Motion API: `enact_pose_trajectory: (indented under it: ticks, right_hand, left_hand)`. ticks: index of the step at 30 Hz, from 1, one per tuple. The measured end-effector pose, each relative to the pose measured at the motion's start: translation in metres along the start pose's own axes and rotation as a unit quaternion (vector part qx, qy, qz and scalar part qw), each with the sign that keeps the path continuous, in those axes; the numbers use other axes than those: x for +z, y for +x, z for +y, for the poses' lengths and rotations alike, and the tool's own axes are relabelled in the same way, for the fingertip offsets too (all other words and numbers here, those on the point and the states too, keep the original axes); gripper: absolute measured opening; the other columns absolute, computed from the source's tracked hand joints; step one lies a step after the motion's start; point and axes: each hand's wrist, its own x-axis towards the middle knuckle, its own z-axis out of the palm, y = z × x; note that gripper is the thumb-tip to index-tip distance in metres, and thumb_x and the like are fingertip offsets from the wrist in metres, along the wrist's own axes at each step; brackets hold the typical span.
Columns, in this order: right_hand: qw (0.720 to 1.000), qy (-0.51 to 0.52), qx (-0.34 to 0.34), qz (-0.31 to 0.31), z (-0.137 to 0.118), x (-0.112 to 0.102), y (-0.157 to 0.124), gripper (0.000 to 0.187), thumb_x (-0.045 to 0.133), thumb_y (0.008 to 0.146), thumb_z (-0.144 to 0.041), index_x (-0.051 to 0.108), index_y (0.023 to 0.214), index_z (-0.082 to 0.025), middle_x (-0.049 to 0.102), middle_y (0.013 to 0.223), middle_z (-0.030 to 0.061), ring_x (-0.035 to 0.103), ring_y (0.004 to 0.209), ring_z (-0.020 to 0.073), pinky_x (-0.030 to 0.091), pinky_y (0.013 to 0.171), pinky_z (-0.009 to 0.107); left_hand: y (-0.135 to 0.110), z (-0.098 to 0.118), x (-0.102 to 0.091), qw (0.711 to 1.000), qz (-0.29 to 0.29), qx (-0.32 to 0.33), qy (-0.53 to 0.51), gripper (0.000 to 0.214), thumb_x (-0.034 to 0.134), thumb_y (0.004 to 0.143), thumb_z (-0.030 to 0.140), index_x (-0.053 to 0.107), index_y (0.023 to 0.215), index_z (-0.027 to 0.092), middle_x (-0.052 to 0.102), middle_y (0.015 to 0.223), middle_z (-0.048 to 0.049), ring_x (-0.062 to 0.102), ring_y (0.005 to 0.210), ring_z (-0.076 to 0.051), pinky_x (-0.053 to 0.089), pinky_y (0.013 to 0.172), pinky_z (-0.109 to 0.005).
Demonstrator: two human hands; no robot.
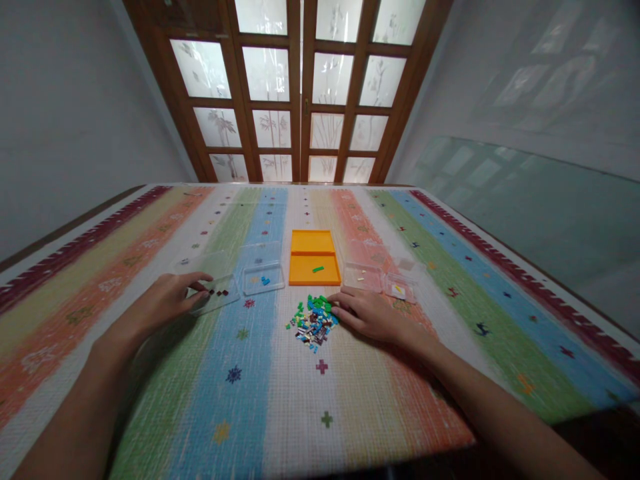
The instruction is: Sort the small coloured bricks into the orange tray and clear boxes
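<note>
My left hand (180,293) is at the left side of a clear plastic box (225,303) that holds a few brown bricks (223,293). Its thumb and fingers are apart; whether they touch the box wall I cannot tell. My right hand (367,315) reaches the right edge of a pile of small building bricks (314,327), green, blue, brown, white and pale yellow. Thumb and forefinger are drawn close together beside the green bricks (320,302), and what lies between them is too small to make out. Beyond the pile, an open orange box (300,272) holds a green piece (318,269).
Another clear box (247,287) with blue bricks (265,281) stands left of the orange one. On the right are a clear box (370,270) with pale pieces and a smaller clear box (410,293) with a yellow piece. A striped cloth (245,400) covers the table.
</note>
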Motion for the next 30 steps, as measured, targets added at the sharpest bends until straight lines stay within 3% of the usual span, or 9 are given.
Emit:
enact_pose_trajectory:
  ticks: [4,13,20,25,30]
  right_hand:
    - [1.0,0.006,0.005,-0.002,-0.001,-0.001,0.0,0.02,0.049,0.105,-0.022,0.067,0.113,-0.018,0.071,0.107,0.0111,0.065,0.09,0.0199,0.051,0.082,0.033]
    - [1.0,0.016,0.011,-0.001,-0.001,0.0,-0.001,0.022,0.047,0.105,-0.024,0.066,0.114,-0.021,0.071,0.108,0.0104,0.066,0.093,0.0216,0.052,0.085,0.036]
    - [1.0,0.017,0.008,-0.005,0.001,0.001,-0.001,0.022,0.047,0.105,-0.025,0.066,0.115,-0.018,0.071,0.107,0.0116,0.066,0.094,0.0224,0.052,0.086,0.036]
    - [1.0,0.018,0.002,-0.003,0.001,0.002,-0.001,0.021,0.047,0.105,-0.025,0.065,0.115,-0.02,0.071,0.109,0.0108,0.066,0.095,0.0218,0.052,0.087,0.036]
    - [1.0,0.017,0.003,0.002,0.001,0.001,-0.001,0.021,0.048,0.105,-0.024,0.065,0.115,-0.02,0.071,0.108,0.0108,0.066,0.093,0.0217,0.052,0.085,0.037]
  left_hand:
    - [0.0,-0.003,0.0,1.0,0.002,0.008,-0.004,0.051,0.051,0.08,0.047,0.073,0.118,0.021,0.081,0.096,-0.009,0.07,0.069,-0.026,0.052,0.077,-0.036]
    - [0.001,0.01,0.008,0.993,0.044,0.094,-0.058,0.037,0.058,0.084,0.042,0.078,0.107,0.023,0.081,0.09,-0.008,0.072,0.073,-0.024,0.054,0.074,-0.034]
    - [0.008,0.006,0.02,0.99,0.043,0.106,-0.079,0.037,0.053,0.086,0.038,0.077,0.107,0.02,0.081,0.09,-0.0097,0.072,0.073,-0.024,0.055,0.078,-0.037]
    - [0.005,0.009,0.016,0.992,0.055,0.097,-0.062,0.039,0.052,0.09,0.04,0.077,0.112,0.02,0.08,0.087,-0.01,0.073,0.074,-0.026,0.054,0.076,-0.037]
    - [0.005,0.01,0.015,0.992,0.024,0.105,-0.071,0.037,0.054,0.087,0.037,0.079,0.11,0.024,0.081,0.096,-0.0094,0.073,0.075,-0.025,0.055,0.076,-0.036]
